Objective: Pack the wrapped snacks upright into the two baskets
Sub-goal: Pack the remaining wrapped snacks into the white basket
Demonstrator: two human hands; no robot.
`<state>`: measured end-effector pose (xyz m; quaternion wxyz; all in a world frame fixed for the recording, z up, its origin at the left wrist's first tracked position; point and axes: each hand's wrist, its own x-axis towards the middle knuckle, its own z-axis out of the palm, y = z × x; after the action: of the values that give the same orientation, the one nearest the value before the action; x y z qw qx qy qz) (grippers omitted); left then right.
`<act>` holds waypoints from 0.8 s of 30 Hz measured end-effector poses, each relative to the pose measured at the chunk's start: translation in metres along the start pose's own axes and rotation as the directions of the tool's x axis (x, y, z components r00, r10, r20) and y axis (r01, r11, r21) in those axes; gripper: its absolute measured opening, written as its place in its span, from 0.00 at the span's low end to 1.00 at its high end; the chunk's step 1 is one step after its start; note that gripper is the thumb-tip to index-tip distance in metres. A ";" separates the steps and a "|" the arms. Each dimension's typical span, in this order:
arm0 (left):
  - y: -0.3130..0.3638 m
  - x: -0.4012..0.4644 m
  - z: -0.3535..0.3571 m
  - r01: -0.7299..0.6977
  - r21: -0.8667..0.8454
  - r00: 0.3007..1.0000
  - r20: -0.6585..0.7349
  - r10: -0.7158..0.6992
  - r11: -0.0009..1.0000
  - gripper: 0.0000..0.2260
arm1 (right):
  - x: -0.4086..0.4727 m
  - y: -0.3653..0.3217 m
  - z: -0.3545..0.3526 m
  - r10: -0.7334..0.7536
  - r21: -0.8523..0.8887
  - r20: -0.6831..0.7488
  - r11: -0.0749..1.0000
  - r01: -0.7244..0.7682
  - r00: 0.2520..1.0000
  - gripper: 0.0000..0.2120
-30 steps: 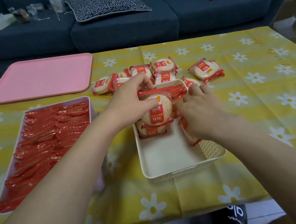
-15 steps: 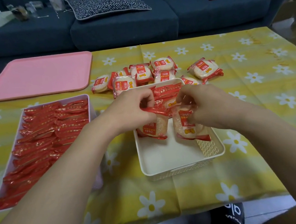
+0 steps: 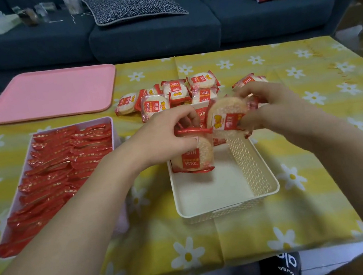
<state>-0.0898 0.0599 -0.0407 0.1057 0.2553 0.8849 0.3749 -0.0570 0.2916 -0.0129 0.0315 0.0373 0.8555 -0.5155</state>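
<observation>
Left hand [image 3: 166, 137] fingers curled on upright rice cracker pack [image 3: 193, 154] in cream basket [image 3: 266, 179], right hand [image 3: 271, 107] pinching raised cracker pack [image 3: 228, 115]

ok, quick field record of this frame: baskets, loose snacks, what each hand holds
left basket: pink-rimmed basket, packed with upright red-edged packs
right basket: white basket, a few packs at far end, near half bare
loose snacks: pile on tablecloth behind white basket
left hand: grip on upright snack standing in white basket
right hand: grip on second snack, tilted above the basket, not yet in
pink tray: far left
</observation>
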 end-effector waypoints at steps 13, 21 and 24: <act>0.011 -0.001 0.001 -0.055 0.026 0.998 -0.016 0.056 0.998 0.11 | 0.001 0.008 0.019 -0.218 -0.267 0.037 0.938 0.220 0.975 0.21; -0.004 0.001 0.004 -0.088 0.241 0.992 0.109 0.063 0.967 0.13 | 0.008 0.024 0.025 -0.410 -0.659 0.161 0.632 0.407 0.898 0.21; -0.007 0.000 0.012 -0.101 0.397 0.989 0.142 0.047 0.912 0.16 | 0.014 0.028 0.033 -0.474 -0.744 0.141 0.528 0.409 0.869 0.18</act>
<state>-0.0878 0.0630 -0.0539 0.0935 0.3286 0.9241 0.1713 -0.0673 0.2756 -0.0544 -0.1211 -0.1764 0.9715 -0.1020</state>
